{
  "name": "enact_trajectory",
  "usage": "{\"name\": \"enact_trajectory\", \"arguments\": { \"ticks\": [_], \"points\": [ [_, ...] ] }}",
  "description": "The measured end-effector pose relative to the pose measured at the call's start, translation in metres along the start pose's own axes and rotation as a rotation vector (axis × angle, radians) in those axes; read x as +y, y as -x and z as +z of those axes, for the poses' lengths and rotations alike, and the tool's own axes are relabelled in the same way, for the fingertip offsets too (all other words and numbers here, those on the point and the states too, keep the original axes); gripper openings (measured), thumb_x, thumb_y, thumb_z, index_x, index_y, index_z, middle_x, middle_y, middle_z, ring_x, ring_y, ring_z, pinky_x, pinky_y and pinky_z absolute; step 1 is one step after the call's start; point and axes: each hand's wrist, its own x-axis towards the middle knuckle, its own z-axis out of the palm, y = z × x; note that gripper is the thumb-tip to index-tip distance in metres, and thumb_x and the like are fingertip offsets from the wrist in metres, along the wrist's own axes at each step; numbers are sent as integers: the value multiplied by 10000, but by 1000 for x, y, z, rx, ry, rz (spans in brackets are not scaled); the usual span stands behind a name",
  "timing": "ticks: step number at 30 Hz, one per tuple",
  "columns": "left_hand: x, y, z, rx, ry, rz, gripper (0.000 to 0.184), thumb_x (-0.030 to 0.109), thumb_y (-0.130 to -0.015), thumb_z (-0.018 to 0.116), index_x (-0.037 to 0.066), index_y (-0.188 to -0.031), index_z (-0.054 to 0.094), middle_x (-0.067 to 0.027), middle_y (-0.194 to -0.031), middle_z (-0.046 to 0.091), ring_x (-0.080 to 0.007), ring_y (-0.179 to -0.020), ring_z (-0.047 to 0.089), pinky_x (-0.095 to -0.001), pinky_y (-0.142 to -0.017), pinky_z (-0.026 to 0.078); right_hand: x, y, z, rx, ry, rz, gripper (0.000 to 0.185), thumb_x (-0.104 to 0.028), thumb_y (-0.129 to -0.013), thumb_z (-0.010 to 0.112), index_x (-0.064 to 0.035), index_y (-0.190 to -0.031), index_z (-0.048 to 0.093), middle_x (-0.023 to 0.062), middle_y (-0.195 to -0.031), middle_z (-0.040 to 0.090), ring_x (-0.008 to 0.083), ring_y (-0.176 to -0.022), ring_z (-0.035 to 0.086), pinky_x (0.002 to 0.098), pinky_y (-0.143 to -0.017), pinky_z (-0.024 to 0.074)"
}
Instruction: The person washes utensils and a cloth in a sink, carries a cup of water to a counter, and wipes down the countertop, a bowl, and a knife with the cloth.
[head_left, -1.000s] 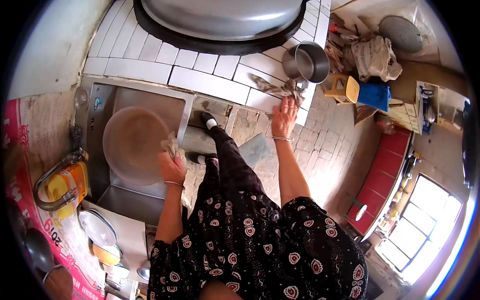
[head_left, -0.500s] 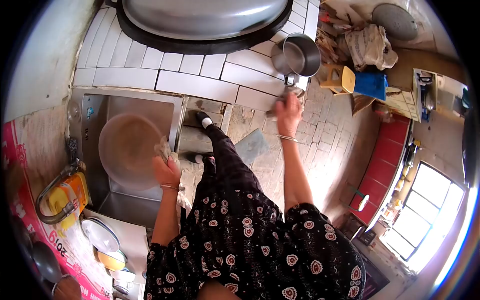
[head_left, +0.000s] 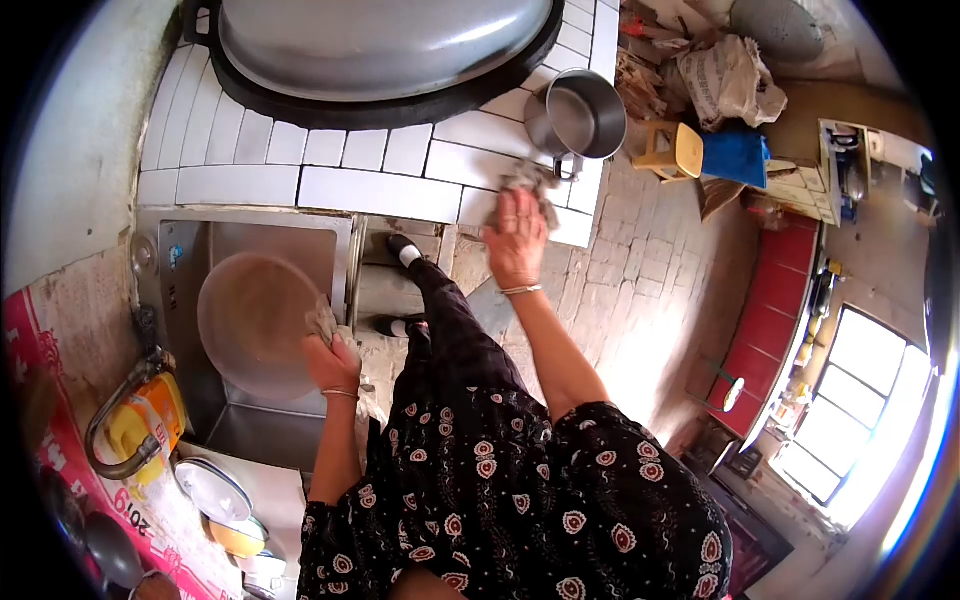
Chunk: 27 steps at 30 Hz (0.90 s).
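Bare tile is stretching left along the white-tiled counter [head_left: 390, 196], while a metal pot [head_left: 577, 115] is crowding its right end. The right hand [head_left: 517, 238] is lying flat, fingers extended, over a grey-brown cloth [head_left: 530, 176] near the front edge; the left hand [head_left: 334, 363] is gripping a pale cloth [head_left: 321, 320] beside the basin [head_left: 250, 325]. The grey-brown cloth is looking crumpled, slightly blurred.

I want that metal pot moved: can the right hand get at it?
Likely yes: the right hand is close to the metal pot, whose handle is on the near side; only the cloth beneath that hand may hinder.
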Motion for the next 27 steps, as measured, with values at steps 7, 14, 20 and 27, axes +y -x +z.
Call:
{"name": "enact_trajectory", "arguments": {
  "ticks": [7, 14, 20, 27],
  "points": [
    [-5, 0, 1, -2, 1, 7, 267, 174, -820, 450, -64, -940, 465, -257, -885, 453, -413, -836, 458, -435, -748, 367, 41, 15, 7, 180, -22, 94, 626, -305, -814, 518, -46, -1333, 284, 155, -1406, 244, 337, -1296, 212, 466, -1027, 177],
    [6, -3, -7, 10, 20, 10, 218, 168, -825, 443, -41, -890, 450, -234, -841, 433, -403, -789, 448, -439, -715, 366, 57, -53, -1, 174, -118, 237, 620, -325, -794, 538, 11, -1276, 337, 237, -1359, 273, 361, -1292, 201, 492, -1002, 218],
    [-9, 4, 1, -61, -55, -50, 277, 165, -819, 455, -47, -998, 458, -240, -912, 459, -399, -839, 475, -429, -744, 385, 63, -91, 6, 231, 0, 196, 615, -360, -793, 526, 15, -1254, 370, 228, -1362, 272, 348, -1298, 193, 498, -1000, 216],
    [5, -2, -5, 33, -31, 13, 322, 181, -812, 473, -41, -1043, 441, -237, -940, 471, -410, -851, 484, -441, -732, 397, 20, -100, 19, 274, -20, 420, 618, -391, -842, 434, 7, -1299, 310, 175, -1407, 226, 325, -1318, 151, 442, -1058, 128]
  ]
}}
